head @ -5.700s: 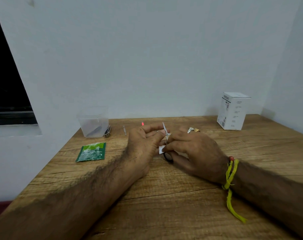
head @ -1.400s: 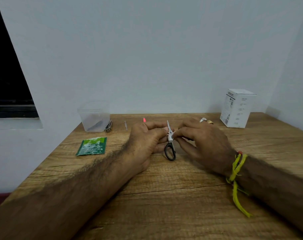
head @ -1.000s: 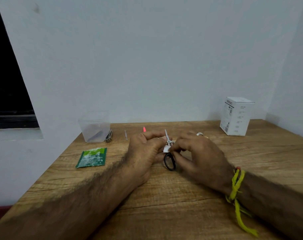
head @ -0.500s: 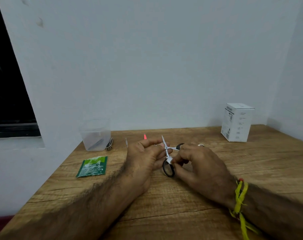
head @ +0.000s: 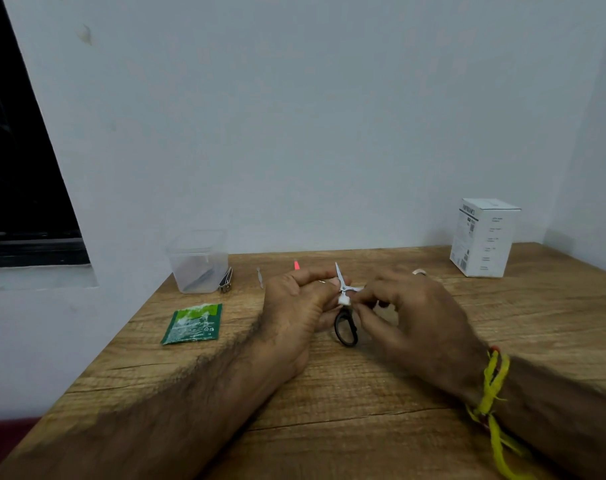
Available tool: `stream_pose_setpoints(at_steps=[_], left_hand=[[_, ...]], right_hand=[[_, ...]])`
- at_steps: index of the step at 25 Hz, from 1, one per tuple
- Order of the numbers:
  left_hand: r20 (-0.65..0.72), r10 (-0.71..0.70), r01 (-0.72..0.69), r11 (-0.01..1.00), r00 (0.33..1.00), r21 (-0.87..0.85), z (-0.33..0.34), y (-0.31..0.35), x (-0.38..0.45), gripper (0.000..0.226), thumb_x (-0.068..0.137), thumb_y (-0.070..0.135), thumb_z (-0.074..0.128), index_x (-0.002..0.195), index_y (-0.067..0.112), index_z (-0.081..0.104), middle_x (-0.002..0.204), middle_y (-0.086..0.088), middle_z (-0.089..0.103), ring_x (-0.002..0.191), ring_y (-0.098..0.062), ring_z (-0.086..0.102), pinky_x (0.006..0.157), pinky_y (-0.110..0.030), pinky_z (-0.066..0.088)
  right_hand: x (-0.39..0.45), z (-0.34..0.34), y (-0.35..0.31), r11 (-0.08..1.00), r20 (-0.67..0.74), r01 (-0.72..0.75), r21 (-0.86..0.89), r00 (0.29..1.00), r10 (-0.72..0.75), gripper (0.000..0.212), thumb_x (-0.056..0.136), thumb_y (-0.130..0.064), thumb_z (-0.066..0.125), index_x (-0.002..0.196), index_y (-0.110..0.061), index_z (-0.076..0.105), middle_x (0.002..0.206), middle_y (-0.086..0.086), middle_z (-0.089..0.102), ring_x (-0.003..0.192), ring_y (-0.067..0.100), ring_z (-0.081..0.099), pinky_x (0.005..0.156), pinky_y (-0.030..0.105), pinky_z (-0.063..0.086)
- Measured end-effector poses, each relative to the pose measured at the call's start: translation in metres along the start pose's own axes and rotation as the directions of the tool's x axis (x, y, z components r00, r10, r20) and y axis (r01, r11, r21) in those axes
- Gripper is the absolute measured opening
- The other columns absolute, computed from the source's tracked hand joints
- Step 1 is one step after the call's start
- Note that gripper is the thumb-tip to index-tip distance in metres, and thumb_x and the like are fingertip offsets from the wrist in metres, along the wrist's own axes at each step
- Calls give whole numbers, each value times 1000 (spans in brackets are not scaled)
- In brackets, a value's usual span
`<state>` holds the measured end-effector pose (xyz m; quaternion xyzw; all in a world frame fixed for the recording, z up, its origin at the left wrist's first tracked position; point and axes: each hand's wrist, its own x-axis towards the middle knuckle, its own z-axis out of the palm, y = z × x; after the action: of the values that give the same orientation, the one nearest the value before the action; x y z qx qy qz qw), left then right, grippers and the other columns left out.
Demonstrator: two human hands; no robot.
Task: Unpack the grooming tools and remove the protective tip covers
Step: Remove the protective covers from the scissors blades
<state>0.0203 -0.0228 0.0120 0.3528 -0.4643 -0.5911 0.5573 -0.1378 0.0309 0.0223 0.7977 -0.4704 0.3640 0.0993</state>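
Small scissors [head: 345, 325] with black finger loops and thin steel blades are held above the wooden table [head: 329, 393] between both hands. My left hand [head: 294, 313] pinches them near the pivot, one blade pointing up past its fingertips. My right hand [head: 409, 317] grips the other side, its fingers curled around the second blade or loop, which is hidden. A small white piece [head: 344, 301] sits on the scissors just below the pivot.
A clear plastic tub [head: 198, 261] stands at the back left with nail clippers [head: 226, 280] beside it. A thin metal tool [head: 259, 277], a pink tip [head: 296, 264] and a green sachet [head: 193, 323] lie nearby. A white box [head: 481, 237] stands back right.
The scissors have been opened: their blades now spread apart, where they were together a second ago. Both hands stay on them in about the same place.
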Motion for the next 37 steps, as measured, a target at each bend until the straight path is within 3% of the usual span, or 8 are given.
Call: stream_pose_setpoints(at_steps=[5, 7, 10, 13, 16, 19, 24, 37], left_hand=[[-3, -5, 5, 1000, 1000, -14, 0, 2, -2, 17, 92, -5, 64, 107, -1, 70, 90, -17, 78, 75, -21, 77, 58, -28, 60], [-2, -8, 8, 1000, 1000, -24, 1, 2, -2, 16, 92, -6, 64, 106, 0, 70, 91, -16, 79, 79, -23, 78, 60, -30, 62], [21, 3, -3, 1000, 1000, -4, 1, 2, -3, 18, 89, -5, 67, 106, 1, 70, 91, -13, 79, 81, -23, 78, 62, -29, 62], [25, 5, -5, 1000, 1000, 11, 1, 2, -3, 16, 91, -5, 66, 105, 2, 70, 88, -14, 79, 80, -23, 78, 59, -27, 60], [21, 3, -4, 999, 1000, 50, 2, 2, -4, 15, 91, -5, 65, 104, 2, 70, 87, -14, 79, 79, -22, 78, 58, -26, 60], [33, 20, -22, 998, 999, 58, 3, 2, -5, 15, 92, -4, 65, 105, 1, 70, 85, -13, 79, 75, -19, 78, 57, -25, 59], [19, 19, -20, 998, 1000, 54, 3, 5, -6, 19, 89, -4, 68, 107, -1, 71, 86, -13, 79, 68, -17, 75, 53, -26, 58], [27, 7, -9, 998, 1000, 69, 3, 3, -4, 16, 90, -2, 68, 105, 0, 73, 87, -13, 79, 68, -17, 75, 56, -26, 59]], right_hand=[[-4, 2, -1, 980, 62, 161, -117, 986, -155, 7, 84, -30, 65, 82, -28, 72, 83, -14, 64, 77, 13, 60, 61, 35, 50], [-2, -1, 8, 983, 0, 128, -134, 992, -130, 17, 87, -33, 57, 80, -26, 71, 79, -12, 63, 75, 14, 59, 60, 38, 50], [8, -4, 21, 982, -128, 81, -169, 986, -103, 7, 88, -21, 68, 87, -19, 74, 80, -6, 64, 72, 16, 60, 62, 38, 49], [10, 3, 24, 956, -57, 142, -256, 985, -162, 4, 87, -19, 72, 89, -17, 75, 84, -3, 66, 72, 22, 61, 60, 39, 51], [6, 2, 31, 953, -6, 175, -247, 983, -182, 5, 87, -20, 70, 87, -16, 73, 85, -3, 66, 75, 22, 61, 60, 42, 51], [6, 0, 31, 968, -77, 164, -188, 980, -181, 4, 87, -18, 70, 90, -17, 74, 85, -3, 66, 75, 20, 61, 61, 41, 52], [6, 9, 13, 963, -21, 252, -91, 967, -255, 14, 88, -22, 64, 95, -18, 75, 102, -4, 72, 83, 19, 67, 65, 36, 54], [7, 5, 18, 967, 9, 208, -148, 978, -209, 12, 87, -18, 69, 98, -16, 74, 104, -2, 71, 84, 27, 67, 66, 41, 53]])
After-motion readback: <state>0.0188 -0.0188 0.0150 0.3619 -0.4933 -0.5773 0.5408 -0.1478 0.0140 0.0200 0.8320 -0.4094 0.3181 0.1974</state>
